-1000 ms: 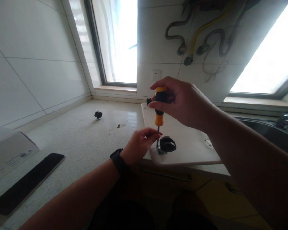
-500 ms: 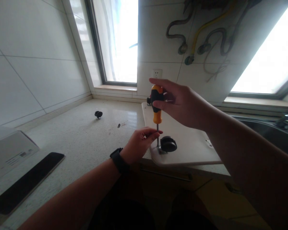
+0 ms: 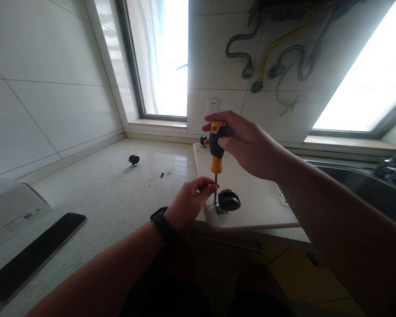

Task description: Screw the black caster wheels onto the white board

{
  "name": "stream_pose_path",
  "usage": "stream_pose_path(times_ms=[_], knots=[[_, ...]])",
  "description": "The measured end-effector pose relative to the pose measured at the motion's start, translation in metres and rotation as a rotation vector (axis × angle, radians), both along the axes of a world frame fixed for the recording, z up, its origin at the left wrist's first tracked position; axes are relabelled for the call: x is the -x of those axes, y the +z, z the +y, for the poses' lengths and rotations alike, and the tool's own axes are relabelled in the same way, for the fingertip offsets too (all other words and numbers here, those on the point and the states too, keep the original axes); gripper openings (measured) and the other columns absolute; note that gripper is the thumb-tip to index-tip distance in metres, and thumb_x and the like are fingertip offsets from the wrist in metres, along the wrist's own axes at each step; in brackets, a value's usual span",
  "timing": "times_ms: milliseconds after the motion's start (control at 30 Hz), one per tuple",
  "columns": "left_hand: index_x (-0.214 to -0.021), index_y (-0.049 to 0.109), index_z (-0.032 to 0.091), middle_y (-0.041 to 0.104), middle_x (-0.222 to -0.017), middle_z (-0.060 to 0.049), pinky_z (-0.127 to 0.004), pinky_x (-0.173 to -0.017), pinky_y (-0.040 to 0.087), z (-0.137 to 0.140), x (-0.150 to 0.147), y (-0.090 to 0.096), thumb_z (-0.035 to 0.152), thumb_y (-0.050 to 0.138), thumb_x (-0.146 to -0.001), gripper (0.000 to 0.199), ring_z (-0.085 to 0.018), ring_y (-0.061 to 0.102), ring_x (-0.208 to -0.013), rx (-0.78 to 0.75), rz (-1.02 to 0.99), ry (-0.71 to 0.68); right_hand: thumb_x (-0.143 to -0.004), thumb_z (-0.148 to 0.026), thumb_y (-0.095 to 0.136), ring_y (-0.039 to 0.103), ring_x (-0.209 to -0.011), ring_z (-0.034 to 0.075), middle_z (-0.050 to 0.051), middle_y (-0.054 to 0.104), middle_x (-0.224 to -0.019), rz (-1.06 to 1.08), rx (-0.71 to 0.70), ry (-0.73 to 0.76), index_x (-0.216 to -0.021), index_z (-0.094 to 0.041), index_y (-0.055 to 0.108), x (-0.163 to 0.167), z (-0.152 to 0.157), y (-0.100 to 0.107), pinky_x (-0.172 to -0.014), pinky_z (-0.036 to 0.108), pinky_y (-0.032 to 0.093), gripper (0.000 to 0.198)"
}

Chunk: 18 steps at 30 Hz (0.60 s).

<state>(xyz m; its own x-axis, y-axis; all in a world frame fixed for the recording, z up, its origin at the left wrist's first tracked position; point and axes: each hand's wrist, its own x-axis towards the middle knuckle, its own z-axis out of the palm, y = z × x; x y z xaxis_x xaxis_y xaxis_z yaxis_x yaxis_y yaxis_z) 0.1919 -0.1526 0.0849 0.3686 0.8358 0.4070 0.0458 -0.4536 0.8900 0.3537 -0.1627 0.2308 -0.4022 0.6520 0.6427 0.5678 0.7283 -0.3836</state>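
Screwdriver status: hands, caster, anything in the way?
Right hand gripping screwdriver; left hand pinching its shaft. Tip at base of caster on white board. Caster close beside shaft, not visibly blocking.

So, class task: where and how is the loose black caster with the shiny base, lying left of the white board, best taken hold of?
The loose black caster is probably best pinched by its rounded wheel end, from above: it rests wheel-up on the speckled pale countertop, the shiny base showing below, so the wheel is the exposed part.
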Motion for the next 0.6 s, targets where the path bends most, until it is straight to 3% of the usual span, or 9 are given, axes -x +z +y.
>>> stream_pose_path(times_ms=[100,300,433,500,600], knots=[[-0.098,0.071,0.016,0.074,-0.098,-0.008,-0.037,-0.088,0.049,0.0,0.0,0.002,0.033,0.063,-0.095,0.019,-0.019,0.064,-0.091,-0.006,0.011,0.0,-0.09,-0.028,0.057,0.063,-0.095,0.021,0.005,0.067,-0.107,0.024,0.057,0.077,-0.125,-0.025,0.059,-0.002,0.003,0.002,-0.082,0.04,0.053,0.035],[-0.103,0.074,0.018,0.073,-0.102,-0.008,-0.033,-0.081,0.049,-0.002,0.003,0.006,0.032,0.059,-0.097,0.022,-0.017,0.062,-0.088,-0.059,0.042,-0.004,-0.079,-0.042,0.076,0.058,-0.083,0.02,0.003,0.062,-0.094,0.01,-0.109,-0.155,-0.109,-0.025,0.062,0.001,0.001,-0.002,-0.071,0.038,0.05,0.038],[-0.099,0.074,0.02,0.07,-0.097,-0.006,-0.027,-0.065,0.044,-0.004,0.006,0.011,0.038,0.072,-0.089,0.022,-0.014,0.056,-0.075,-0.117,0.068,0.066,-0.079,-0.041,0.077,0.054,-0.081,0.02,0.002,0.059,-0.091,-0.042,-0.208,-0.24,-0.11,-0.027,0.058,0.009,-0.005,-0.003,-0.071,0.038,0.047,0.039],[-0.098,0.074,0.02,0.071,-0.092,-0.004,-0.026,-0.061,0.042,-0.004,0.006,0.012,0.04,0.077,-0.084,0.024,-0.013,0.053,-0.07,-0.095,0.076,0.074,-0.08,-0.039,0.074,0.053,-0.08,0.02,0.003,0.058,-0.09,-0.044,-0.2,-0.251,-0.114,-0.026,0.056,0.013,-0.006,-0.004,-0.07,0.038,0.046,0.041],[-0.097,0.074,0.02,0.073,-0.087,-0.002,-0.027,-0.062,0.043,-0.005,0.005,0.011,0.039,0.078,-0.084,0.023,-0.012,0.054,-0.066,-0.045,0.077,0.078,-0.085,-0.034,0.067,0.054,-0.078,0.019,0.004,0.059,-0.092,-0.019,-0.075,-0.186,-0.125,-0.024,0.048,0.012,-0.004,-0.005,-0.068,0.037,0.047,0.044]])
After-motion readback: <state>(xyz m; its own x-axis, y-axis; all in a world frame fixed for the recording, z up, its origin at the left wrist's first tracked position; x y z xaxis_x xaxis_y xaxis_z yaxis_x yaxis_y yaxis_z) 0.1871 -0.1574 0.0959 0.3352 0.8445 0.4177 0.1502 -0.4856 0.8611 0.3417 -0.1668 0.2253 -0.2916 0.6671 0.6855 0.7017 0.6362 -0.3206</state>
